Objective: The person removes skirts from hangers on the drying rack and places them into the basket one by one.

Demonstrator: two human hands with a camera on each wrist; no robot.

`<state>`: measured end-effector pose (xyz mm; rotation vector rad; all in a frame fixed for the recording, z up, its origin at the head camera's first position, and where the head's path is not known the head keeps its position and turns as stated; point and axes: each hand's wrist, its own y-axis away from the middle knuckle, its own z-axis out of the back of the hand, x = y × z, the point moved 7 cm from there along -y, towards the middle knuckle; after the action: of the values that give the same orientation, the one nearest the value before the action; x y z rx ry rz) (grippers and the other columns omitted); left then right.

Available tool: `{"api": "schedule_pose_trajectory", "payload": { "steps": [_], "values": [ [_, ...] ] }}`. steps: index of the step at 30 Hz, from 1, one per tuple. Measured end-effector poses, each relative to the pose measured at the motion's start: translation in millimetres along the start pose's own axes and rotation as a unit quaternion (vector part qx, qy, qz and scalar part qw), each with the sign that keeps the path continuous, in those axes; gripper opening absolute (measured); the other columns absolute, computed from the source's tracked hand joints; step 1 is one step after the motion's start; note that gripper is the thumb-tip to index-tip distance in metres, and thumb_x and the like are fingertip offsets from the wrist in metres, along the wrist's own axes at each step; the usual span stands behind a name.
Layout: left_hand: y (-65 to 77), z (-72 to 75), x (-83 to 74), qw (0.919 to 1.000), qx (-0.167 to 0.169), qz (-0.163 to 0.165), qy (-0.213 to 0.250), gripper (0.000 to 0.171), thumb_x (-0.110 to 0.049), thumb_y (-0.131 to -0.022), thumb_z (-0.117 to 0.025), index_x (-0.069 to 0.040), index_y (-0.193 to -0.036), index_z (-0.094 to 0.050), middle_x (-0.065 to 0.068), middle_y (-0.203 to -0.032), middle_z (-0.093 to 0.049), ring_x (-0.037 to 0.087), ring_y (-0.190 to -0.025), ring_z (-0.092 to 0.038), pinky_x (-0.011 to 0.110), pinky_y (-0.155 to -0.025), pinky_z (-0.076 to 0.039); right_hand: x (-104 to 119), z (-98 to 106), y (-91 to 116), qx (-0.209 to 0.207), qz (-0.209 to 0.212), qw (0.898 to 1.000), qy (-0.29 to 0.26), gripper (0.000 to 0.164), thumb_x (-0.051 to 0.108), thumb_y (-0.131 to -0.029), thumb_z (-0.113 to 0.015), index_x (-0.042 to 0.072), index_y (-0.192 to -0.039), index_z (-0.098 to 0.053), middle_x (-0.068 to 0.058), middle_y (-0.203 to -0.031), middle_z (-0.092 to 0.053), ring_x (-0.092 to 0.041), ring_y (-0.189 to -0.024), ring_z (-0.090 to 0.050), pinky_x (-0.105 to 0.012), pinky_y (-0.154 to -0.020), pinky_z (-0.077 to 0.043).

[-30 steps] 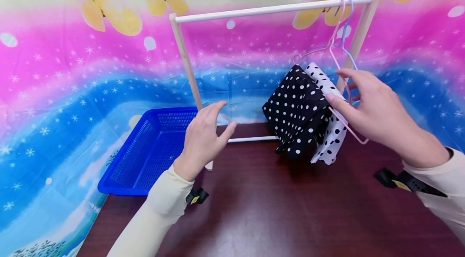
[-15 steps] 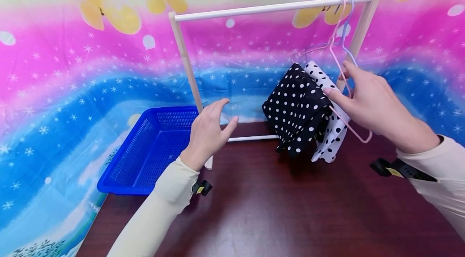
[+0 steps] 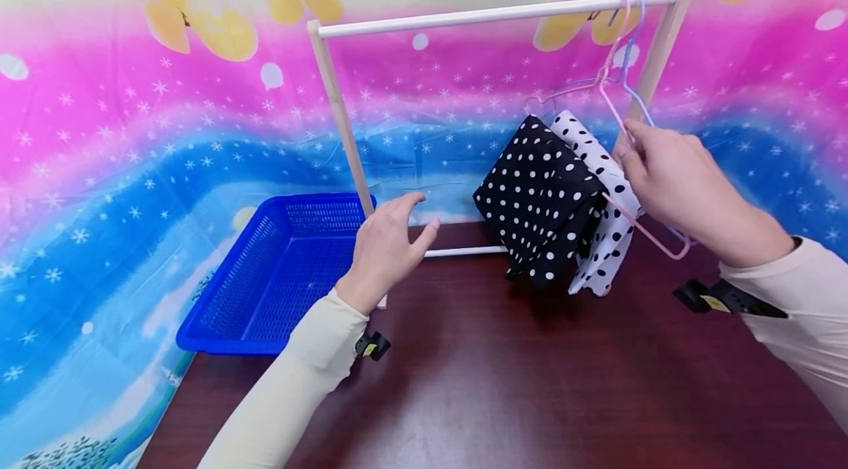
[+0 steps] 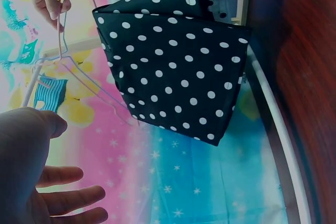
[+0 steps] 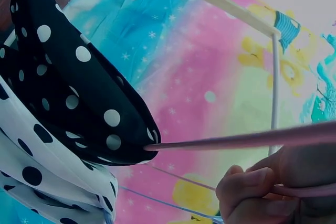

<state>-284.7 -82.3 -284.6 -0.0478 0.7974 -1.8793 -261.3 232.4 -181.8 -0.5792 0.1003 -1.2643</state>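
A person's right hand [image 3: 682, 185] is pinching the sloping wire of a pink hanger [image 3: 604, 79], thumb and fingers curling around it, while the left hand [image 3: 387, 241] is hovering with nothing in its grasp, thumb and fingers parting widely. The pink hanger is hooking over the rail [image 3: 497, 14] above and just left of the right hand, so the rail is probably bearing most of the weight and the pinch is apparently steadying or guiding it. A black spotted cloth [image 3: 536, 196] is hanging from that hanger between the two hands, nearer the right. Just behind it, a white spotted cloth [image 3: 606, 259] is drooping close to the right fingers, seemingly from a blue hanger [image 3: 636, 97] sharing the rail; whether the hand is also touching the blue wire is impossible to tell. The left hand's spread is perhaps leaving it ready to help with the cloth. Just beyond and left of the left hand, a blue basket [image 3: 232, 347] is sitting at the edge of the worktop [image 3: 497, 381], its mesh floor showing and its near-right part hiding behind the hand and forearm.
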Motion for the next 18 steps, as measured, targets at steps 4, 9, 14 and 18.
{"api": "schedule_pose_trajectory", "payload": {
  "steps": [4,9,14,18],
  "values": [
    [2.0,-5.1,1.2,0.9999,0.009,0.004,-0.003,0.047,-0.044,-0.098,-0.062,-0.017,-0.137,-0.062,0.004,-0.13,-0.07,0.024,-0.118,-0.067,0.046,-0.092,-0.058,0.5,-0.6,-1.3,0.01,-0.006,1.0,-0.005,0.032,0.024,-0.108,-0.038,0.002,-0.115,-0.06,-0.011,-0.068,-0.053,-0.022,-0.053,-0.047,-0.032,-0.045,-0.036],
    [6.0,-11.8,3.2,0.9998,0.02,0.008,-0.004,0.047,-0.044,-0.098,-0.062,-0.016,-0.136,-0.061,0.005,-0.128,-0.071,0.024,-0.117,-0.067,0.046,-0.092,-0.058,1.8,-4.3,-2.5,0.026,-0.016,0.999,-0.012,0.039,0.021,-0.108,-0.038,-0.001,-0.135,-0.056,-0.01,-0.065,-0.049,-0.022,-0.052,-0.046,-0.031,-0.044,-0.037],
    [9.9,-17.0,3.4,0.9998,0.018,0.012,0.005,0.046,-0.044,-0.098,-0.062,-0.015,-0.134,-0.063,0.006,-0.13,-0.07,0.025,-0.118,-0.067,0.047,-0.095,-0.057,3.8,-8.3,-2.2,0.028,-0.027,0.999,-0.023,0.038,0.018,-0.107,-0.038,0.0,-0.136,-0.056,-0.007,-0.06,-0.044,-0.021,-0.048,-0.043,-0.031,-0.04,-0.035],
    [11.2,-22.4,2.5,0.9997,0.018,0.011,0.009,0.045,-0.043,-0.098,-0.062,-0.015,-0.132,-0.064,0.006,-0.129,-0.071,0.026,-0.118,-0.067,0.047,-0.097,-0.056,6.6,-9.3,-3.2,0.021,-0.025,0.999,-0.028,0.034,0.017,-0.107,-0.037,0.002,-0.128,-0.06,-0.005,-0.059,-0.041,-0.019,-0.044,-0.04,-0.03,-0.038,-0.032]
  ]
}}
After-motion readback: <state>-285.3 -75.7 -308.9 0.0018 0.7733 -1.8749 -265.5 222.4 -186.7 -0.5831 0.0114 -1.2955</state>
